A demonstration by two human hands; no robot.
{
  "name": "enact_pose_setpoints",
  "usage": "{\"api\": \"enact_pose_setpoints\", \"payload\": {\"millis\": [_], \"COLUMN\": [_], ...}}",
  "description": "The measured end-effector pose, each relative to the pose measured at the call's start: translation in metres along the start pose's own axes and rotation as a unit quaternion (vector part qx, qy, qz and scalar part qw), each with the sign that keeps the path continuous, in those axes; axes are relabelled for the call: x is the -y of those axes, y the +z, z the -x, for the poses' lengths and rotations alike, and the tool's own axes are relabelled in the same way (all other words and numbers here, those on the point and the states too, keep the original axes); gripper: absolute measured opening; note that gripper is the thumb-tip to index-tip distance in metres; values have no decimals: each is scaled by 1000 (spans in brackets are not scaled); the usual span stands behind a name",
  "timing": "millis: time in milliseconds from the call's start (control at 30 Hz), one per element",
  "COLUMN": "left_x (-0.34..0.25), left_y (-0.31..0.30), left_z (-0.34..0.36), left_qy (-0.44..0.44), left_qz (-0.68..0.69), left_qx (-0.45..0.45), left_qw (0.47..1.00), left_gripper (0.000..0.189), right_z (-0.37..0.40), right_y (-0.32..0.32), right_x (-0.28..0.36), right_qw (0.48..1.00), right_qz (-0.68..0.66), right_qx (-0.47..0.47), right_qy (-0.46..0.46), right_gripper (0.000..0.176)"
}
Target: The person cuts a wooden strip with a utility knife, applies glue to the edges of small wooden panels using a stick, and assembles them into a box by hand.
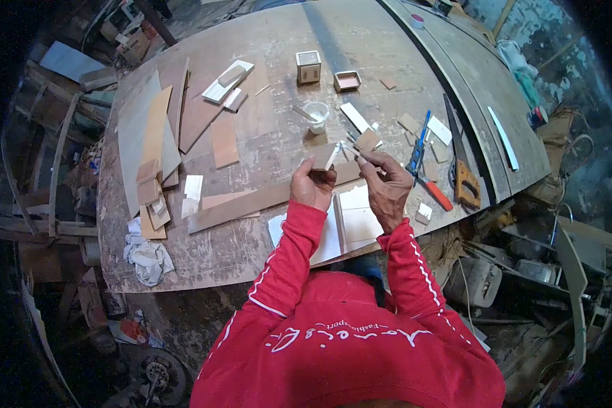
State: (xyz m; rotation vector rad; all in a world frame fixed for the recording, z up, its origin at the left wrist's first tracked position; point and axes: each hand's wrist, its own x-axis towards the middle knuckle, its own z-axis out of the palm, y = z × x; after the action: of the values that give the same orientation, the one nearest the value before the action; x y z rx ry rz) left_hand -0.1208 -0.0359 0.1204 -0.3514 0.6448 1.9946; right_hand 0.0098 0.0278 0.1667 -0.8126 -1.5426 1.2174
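Observation:
My left hand (313, 185) holds a small wooden panel (325, 157) upright, and white paste lines its right edge. Fingers pinched, my right hand (388, 189) grips a thin stick (351, 149) whose white-coated tip is right at the panel's top corner. Just beyond both hands is a clear plastic cup (317, 123) of white paste, with a flat wooden stick (302, 113) leaning at its rim. A long wooden board (251, 205) runs under the hands. White sheets (360, 224) lie between my forearms.
A small wooden box (308, 68) and an open tray-like box (347, 81) stand farther back. To the right lie a blue-and-red clamp (421, 155) and a handsaw (466, 185). Wood strips (155, 139) and a white rag (148, 262) are at left.

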Motion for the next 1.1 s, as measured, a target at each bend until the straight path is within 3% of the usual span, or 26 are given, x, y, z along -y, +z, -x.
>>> {"api": "enact_pose_setpoints", "payload": {"millis": [333, 433, 533, 633, 867, 967, 1100], "left_x": [3, 4, 4, 5, 7, 8, 4], "left_y": [-3, -7, -6, 1, -3, -4, -16], "left_z": [-5, -11, -10, -5, -4, -7, -12], "left_qy": [11, 5, 5, 22, 16, 20, 24], "left_qz": [-5, -5, -7, -4, -24, -20, -38], "left_qx": [-25, 4, 3, -57, -54, -48, -16], "left_qw": [1000, 1000, 1000, 998, 998, 998, 999], "left_gripper": [15, 11, 12, 13, 15, 15, 16], "right_z": [6, 3, 3, 9, 9, 11, 19], "right_y": [-7, -4, -7, -9, -8, -8, -10], "right_x": [-6, -7, -10, -5, -7, 0, -1], "right_qw": [996, 997, 998, 995, 996, 994, 992], "right_qz": [-3, -44, -6, 16, -16, 38, -5], "right_qx": [82, 32, 51, 94, 69, 99, 122], "right_qy": [22, 61, 45, 25, 45, 27, 15], "right_gripper": [14, 12, 13, 13, 12, 12, 11]}}
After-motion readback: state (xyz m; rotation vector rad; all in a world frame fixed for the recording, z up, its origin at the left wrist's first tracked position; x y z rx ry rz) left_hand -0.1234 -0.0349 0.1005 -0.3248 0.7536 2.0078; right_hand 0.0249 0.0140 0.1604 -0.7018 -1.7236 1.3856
